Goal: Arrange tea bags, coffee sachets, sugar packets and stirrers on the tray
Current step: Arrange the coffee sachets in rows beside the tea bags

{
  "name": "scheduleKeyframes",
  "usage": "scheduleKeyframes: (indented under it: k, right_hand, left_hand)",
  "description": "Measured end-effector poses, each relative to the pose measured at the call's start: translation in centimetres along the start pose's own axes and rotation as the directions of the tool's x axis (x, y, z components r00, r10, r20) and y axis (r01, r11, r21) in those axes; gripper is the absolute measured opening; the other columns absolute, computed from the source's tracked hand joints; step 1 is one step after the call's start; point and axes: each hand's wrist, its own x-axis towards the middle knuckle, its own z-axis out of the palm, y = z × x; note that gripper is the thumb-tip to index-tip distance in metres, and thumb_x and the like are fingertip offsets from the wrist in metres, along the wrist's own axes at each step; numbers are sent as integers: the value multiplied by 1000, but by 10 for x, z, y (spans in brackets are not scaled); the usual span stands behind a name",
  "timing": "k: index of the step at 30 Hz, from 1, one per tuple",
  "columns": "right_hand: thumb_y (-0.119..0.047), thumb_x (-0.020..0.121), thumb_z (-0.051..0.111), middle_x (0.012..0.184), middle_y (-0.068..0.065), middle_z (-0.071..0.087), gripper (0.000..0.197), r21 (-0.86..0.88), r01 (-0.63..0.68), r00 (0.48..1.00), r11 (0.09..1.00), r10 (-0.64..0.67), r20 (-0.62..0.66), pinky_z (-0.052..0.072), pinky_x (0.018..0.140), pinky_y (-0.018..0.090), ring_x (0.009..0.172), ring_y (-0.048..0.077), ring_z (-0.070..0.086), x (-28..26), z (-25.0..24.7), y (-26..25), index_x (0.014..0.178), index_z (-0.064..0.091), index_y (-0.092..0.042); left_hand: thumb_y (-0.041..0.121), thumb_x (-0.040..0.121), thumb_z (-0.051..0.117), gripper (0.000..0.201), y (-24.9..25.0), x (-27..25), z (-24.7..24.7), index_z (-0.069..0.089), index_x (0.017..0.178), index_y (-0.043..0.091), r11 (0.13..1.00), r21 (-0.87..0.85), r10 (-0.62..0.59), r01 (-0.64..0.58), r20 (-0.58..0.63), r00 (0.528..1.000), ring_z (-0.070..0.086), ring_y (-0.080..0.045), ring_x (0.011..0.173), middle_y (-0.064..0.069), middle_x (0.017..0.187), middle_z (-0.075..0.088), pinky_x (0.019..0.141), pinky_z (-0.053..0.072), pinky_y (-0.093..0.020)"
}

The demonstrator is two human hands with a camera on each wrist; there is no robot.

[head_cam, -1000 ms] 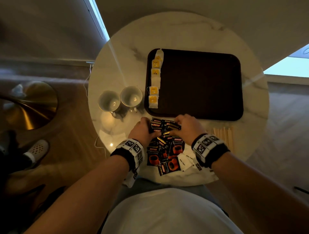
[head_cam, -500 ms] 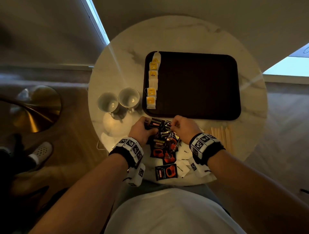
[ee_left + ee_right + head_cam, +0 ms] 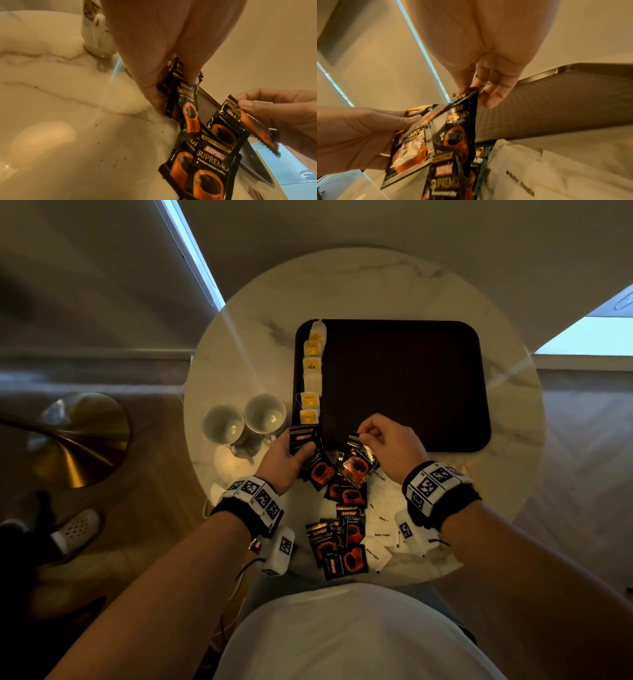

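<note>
A dark brown tray (image 3: 404, 385) lies on the round marble table, with a row of yellow-tagged tea bags (image 3: 311, 371) along its left edge. My left hand (image 3: 291, 453) grips a small stack of black-and-orange coffee sachets (image 3: 181, 102) at the tray's near left corner. My right hand (image 3: 387, 440) pinches the top corner of another coffee sachet (image 3: 358, 465) (image 3: 457, 129), which hangs just in front of the tray. More coffee sachets (image 3: 339, 539) lie scattered toward me. White sugar packets (image 3: 380, 529) lie to their right. Wooden stirrers (image 3: 466, 470) show partly behind my right wrist.
Two white cups (image 3: 246, 419) stand left of the tray, close to my left hand. The marble table (image 3: 239, 344) has a round rim. A brass lamp base (image 3: 82, 440) and a shoe (image 3: 75, 529) are on the floor to the left.
Both hands have lifted from the sachet pile and parted. The left now holds a stack upright. The right has pulled one sachet up by its corner.
</note>
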Motion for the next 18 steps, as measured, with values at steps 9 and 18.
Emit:
scheduleKeyframes:
  k: [9,18]
  right_hand:
    - [-21,101,57,91,-9,65,11,126,57,996,990,-49,-69,53,72,18,81,4,64,1,-23,-11,109,65,-24]
    - [-22,102,56,97,-12,65,14,110,111,994,988,-111,-1,54,76,18,90,-1,64,12,-22,-27,113,64,-24]
  left_hand:
    - [26,97,64,21,16,10,0,58,116,33,999,-32,-6,8,74,997,69,-20,107,1,115,70,93,57,-50]
    - [42,103,49,31,46,17,25,49,130,27,943,-277,-121,187,237,964,65,-29,117,-9,125,67,91,56,-54]
